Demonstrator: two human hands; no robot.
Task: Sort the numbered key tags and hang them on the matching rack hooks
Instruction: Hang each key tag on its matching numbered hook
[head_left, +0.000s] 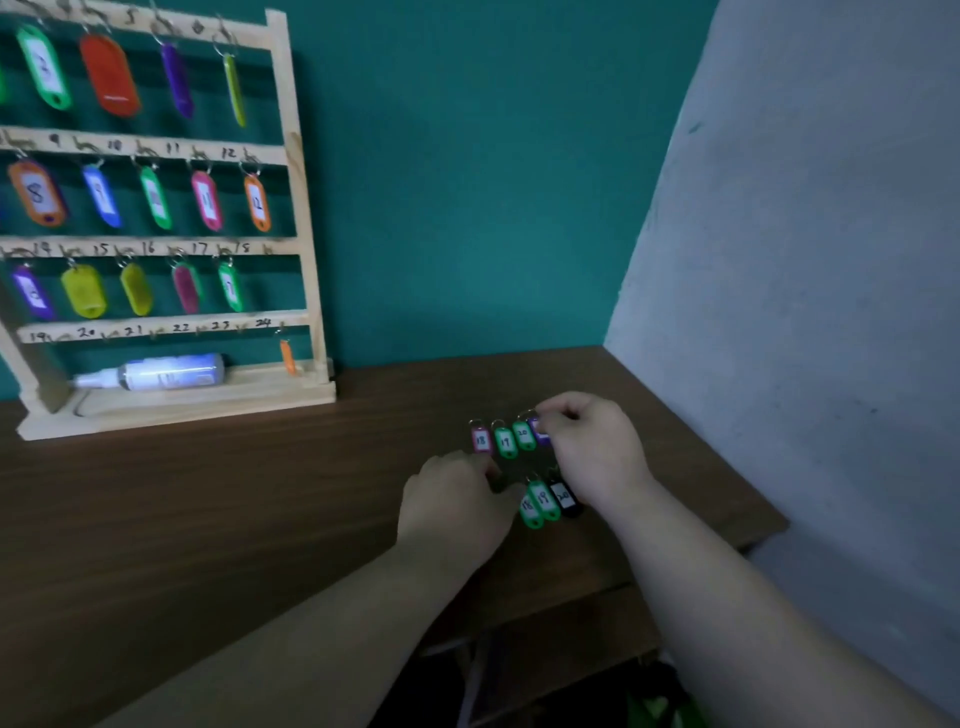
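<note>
Right hand (592, 447): pinches the purple tag (542, 435) at the end of the back row.
Left hand (457, 499): by the front row; I cannot tell if it holds anything.
Key tags (505, 441): two rows near the table's (260, 493) right edge.
Risk: numbers repeat, so one may go on a wrong hook.
In the way: white bottle (156, 372) lying under the rack's (306, 249) bottom row.

pink tag (481, 439) 18, green tag (505, 441) 19; rack bottom rail (156, 328) 19 to 24
</note>
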